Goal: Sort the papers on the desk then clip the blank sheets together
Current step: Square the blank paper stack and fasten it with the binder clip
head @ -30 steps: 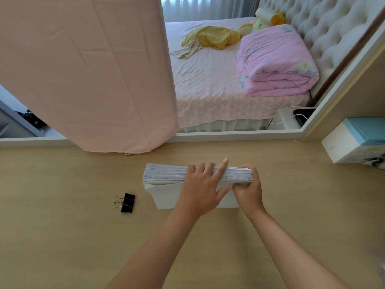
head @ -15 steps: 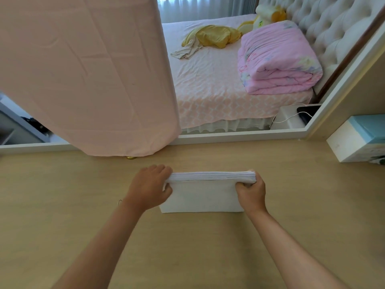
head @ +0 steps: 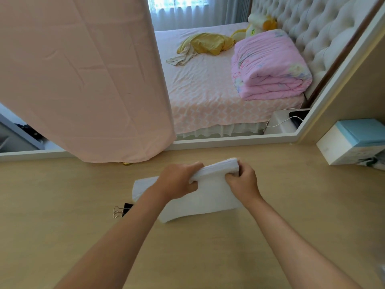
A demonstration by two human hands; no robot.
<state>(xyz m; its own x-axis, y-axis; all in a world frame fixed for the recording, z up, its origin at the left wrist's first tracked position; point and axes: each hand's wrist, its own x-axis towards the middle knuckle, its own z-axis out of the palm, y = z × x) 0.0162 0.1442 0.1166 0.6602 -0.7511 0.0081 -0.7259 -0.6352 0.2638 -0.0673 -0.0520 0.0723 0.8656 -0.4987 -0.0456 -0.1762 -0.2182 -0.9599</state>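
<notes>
A thick stack of white blank sheets (head: 208, 199) stands tilted on the wooden desk (head: 291, 205), its top edge raised toward the right. My left hand (head: 179, 180) grips the stack's upper edge near the middle. My right hand (head: 242, 182) pinches the upper right corner. A black binder clip (head: 123, 209) with silver handles lies on the desk just left of the stack, partly hidden behind my left forearm.
A pink cloth (head: 83, 80) hangs down to the desk's back edge at the left. A white and blue box (head: 352, 140) sits at the desk's right edge. Beyond the desk is a bed with a folded pink quilt (head: 270, 65).
The stack has turned and tilted, its left end now lower and farther left. My left hand slid from the left end to the middle of the top edge. The clip is visible again.
</notes>
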